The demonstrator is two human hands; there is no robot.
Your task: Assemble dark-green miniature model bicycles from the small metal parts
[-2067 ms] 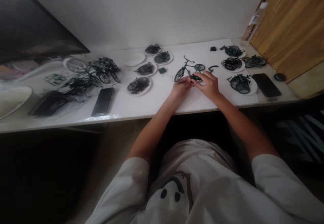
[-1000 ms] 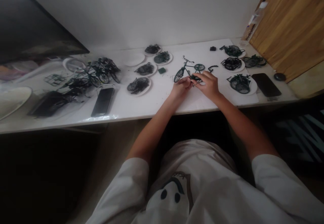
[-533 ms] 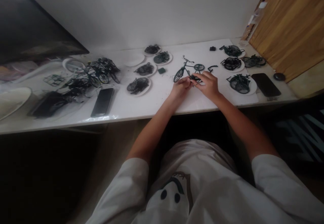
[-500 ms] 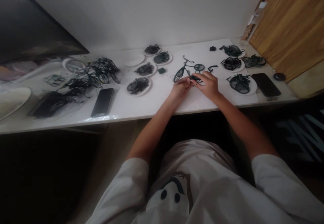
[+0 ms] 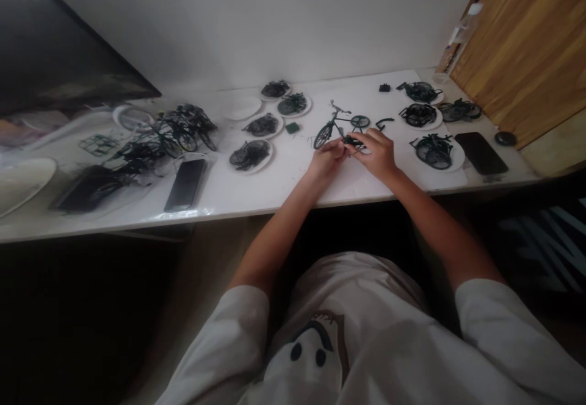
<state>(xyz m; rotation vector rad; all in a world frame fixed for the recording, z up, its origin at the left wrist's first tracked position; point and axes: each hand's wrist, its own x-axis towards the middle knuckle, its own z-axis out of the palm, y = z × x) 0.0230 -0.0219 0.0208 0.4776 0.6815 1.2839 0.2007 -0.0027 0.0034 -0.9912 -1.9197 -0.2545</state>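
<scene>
A dark green miniature bicycle point(image 5: 324, 135) is between my hands above the white table, its handlebar pointing away from me and its spoked front wheel to the left. My left hand point(image 5: 330, 154) is closed, pinching the low middle of the bicycle from the left. From the other side, my right hand point(image 5: 378, 152) is closed too, its thumb and forefinger pressed on a small dark part near the frame. Fingers hide much of that part. A wheel point(image 5: 360, 122) shows just beyond my right fingers, and a loose curved black piece point(image 5: 385, 124) lies near them.
Plates of bicycle parts stand left point(image 5: 271, 160) and right point(image 5: 458, 160). A small green piece point(image 5: 292, 127) lies left of my hands. Phones lie left point(image 5: 185, 184) and right point(image 5: 481, 153). Several miniature bicycles point(image 5: 185, 125) crowd the left side. A bottle point(image 5: 466, 27) stands at the back right.
</scene>
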